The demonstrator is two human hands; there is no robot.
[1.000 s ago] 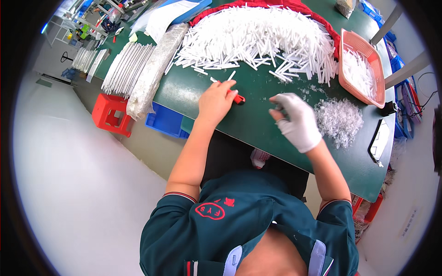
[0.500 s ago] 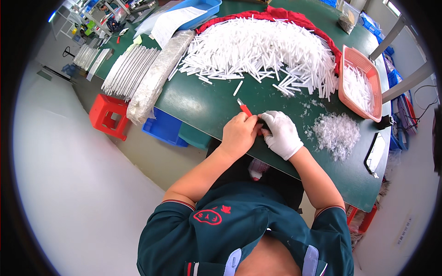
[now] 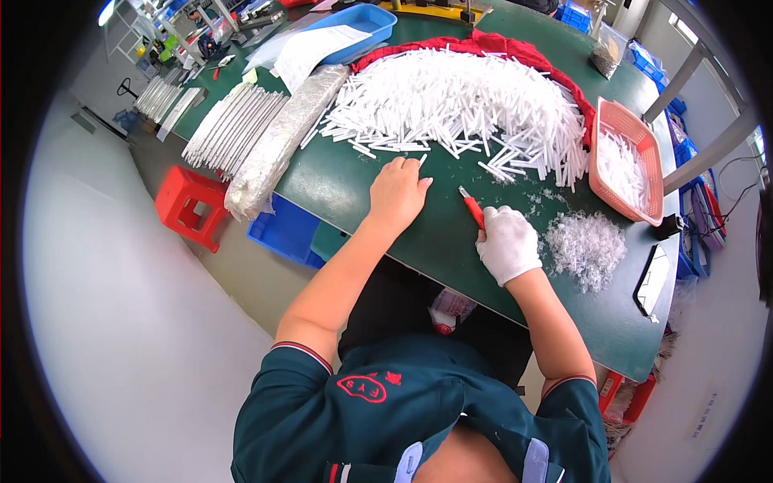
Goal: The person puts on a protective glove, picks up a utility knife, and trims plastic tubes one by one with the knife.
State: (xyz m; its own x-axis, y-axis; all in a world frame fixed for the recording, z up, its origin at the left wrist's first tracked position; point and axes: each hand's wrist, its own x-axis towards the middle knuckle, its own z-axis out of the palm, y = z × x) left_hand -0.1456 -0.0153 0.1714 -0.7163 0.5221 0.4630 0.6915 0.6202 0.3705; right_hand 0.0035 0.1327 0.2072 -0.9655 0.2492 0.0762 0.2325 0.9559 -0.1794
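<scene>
Red cutter (image 3: 473, 211), partly hidden, in gloved fingers (image 3: 506, 216)

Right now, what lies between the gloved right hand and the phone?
The head view shows a loose heap of clear scraps on the green tabletop, between the gloved right hand and the phone.

Left hand (image 3: 398, 195): bare, back upward, fingers (image 3: 400, 166) bent and close together, thumb (image 3: 425, 185) off to the right; grip unclear (fingertips partly hidden). Right hand (image 3: 509, 244): gloved white, curled into a closed hold, nearer the body than the left. Left forearm (image 3: 348, 270) slants away and rightward, right forearm (image 3: 554, 310) away and leftward; hands apart.
</scene>
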